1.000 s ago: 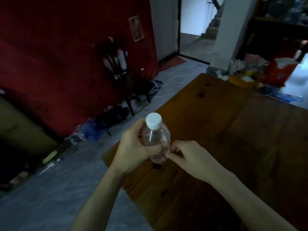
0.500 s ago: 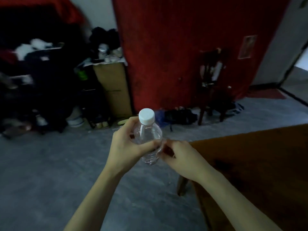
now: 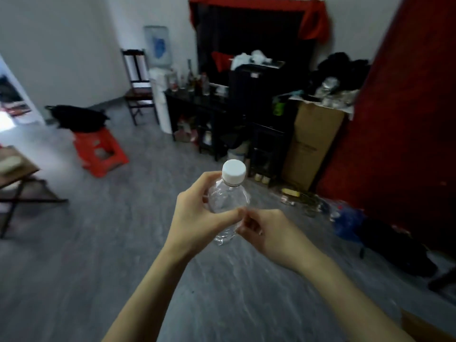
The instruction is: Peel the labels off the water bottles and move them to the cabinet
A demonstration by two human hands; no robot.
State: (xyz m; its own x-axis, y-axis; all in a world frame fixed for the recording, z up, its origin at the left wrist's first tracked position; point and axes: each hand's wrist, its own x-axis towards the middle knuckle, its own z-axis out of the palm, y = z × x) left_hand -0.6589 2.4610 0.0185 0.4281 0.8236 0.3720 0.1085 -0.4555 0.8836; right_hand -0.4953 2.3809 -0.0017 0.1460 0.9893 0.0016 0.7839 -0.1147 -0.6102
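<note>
A clear plastic water bottle (image 3: pixel 228 201) with a white screw cap (image 3: pixel 234 172) is held upright in mid-air above the grey stone-patterned floor (image 3: pixel 103 243), with no label visible on its body. The left hand (image 3: pixel 201 215) is wrapped around the bottle's middle, thumb across the front and fingers curled behind, gripping it firmly. The right hand (image 3: pixel 267 233) is closed at the bottle's lower right side, fingertips pinched against the plastic; whether anything is caught between those fingertips cannot be told.

Taking the bottle as reference: beyond it stands a dark open-shelved cabinet (image 3: pixel 204 112) with glass bottles on top, and just to the right of that cabinet a tall brown cardboard box (image 3: pixel 311 141). Further right hangs a deep red curtain (image 3: pixel 404 134). To the bottle's far left lies a red plastic stool (image 3: pixel 101 151), tipped on the floor, and behind that a dark wooden chair (image 3: pixel 138 85) stands against the white wall.
</note>
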